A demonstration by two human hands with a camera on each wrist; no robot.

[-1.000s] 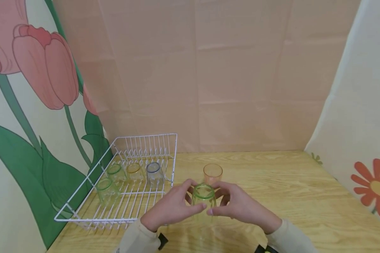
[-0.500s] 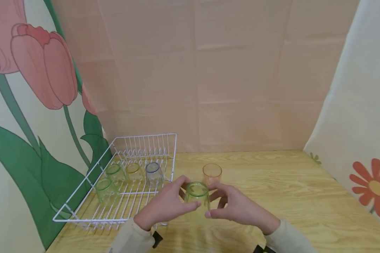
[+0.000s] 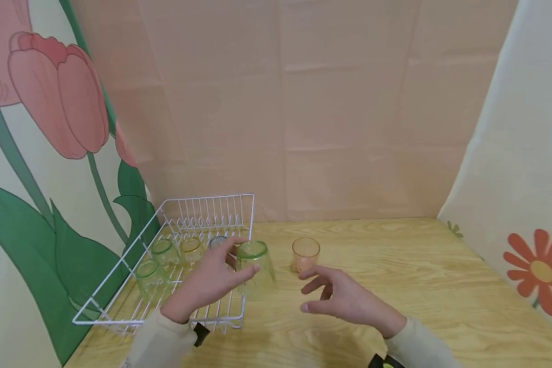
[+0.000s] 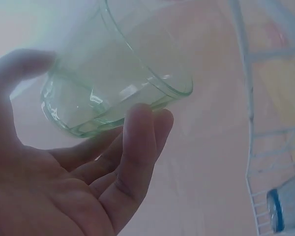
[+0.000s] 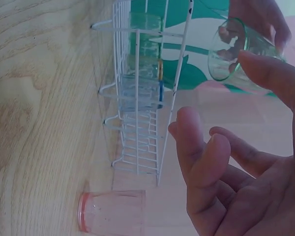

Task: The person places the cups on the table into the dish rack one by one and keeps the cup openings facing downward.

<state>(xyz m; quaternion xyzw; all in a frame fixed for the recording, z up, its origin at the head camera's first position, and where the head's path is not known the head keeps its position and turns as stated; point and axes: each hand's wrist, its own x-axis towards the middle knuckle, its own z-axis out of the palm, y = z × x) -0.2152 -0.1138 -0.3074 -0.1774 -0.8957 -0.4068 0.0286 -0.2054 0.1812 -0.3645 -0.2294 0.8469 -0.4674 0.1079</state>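
My left hand (image 3: 209, 273) holds a clear green drinking glass (image 3: 257, 268) between thumb and fingers, raised by the right side of a white wire dish rack (image 3: 239, 313). Its wide mouth faces down, as the right wrist view shows. In the left wrist view, the thumb and fingers lie on opposite sides of the green glass (image 4: 113, 93). My right hand (image 3: 349, 301) hovers above the table with loosely bent fingers and nothing in it. Just beyond its fingertips, an orange-tinted glass (image 3: 305, 253) stands upright on the table.
Inside the rack stand two green glasses (image 3: 152, 278), a yellow-rimmed glass (image 3: 191, 249) and a blue-rimmed glass (image 3: 217, 241), partly hidden by my left hand. A pale fabric backdrop (image 3: 349, 128) rises behind the wooden table (image 3: 372, 245).
The green glass was between both hands. My right hand has come off it and stays near its place, while my left hand has carried it left and upward towards the rack.
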